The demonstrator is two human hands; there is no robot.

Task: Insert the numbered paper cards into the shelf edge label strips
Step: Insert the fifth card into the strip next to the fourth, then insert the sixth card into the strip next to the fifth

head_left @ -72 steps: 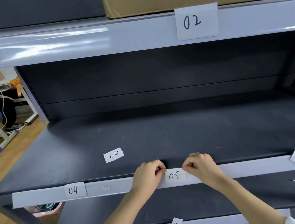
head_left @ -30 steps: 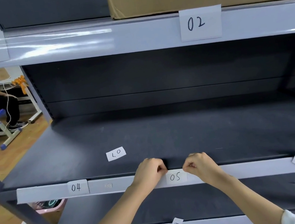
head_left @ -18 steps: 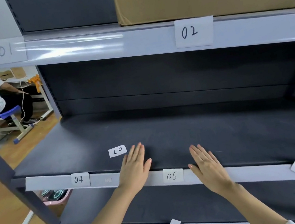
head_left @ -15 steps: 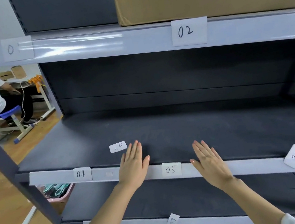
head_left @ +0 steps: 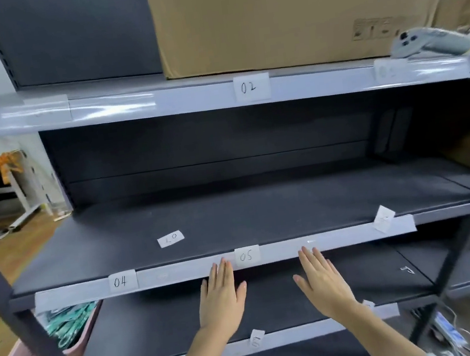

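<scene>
Card 05 sits in the middle shelf's label strip, with card 04 further left in the same strip. My left hand and my right hand hover flat, fingers straight, just below that strip and hold nothing. A loose card lies on the middle shelf board. Another card leans tilted at the strip's right end. Card 02 is in the top strip. A tilted card sticks up at the lower strip.
A large cardboard box fills the top shelf, with a grey controller to its right. Dark uprights frame the shelf. A pink basket sits at lower left. Cables lie on the floor at lower right.
Both hands let go of card 05, opened flat and drew back below the strip. The view swung back and to the right.
</scene>
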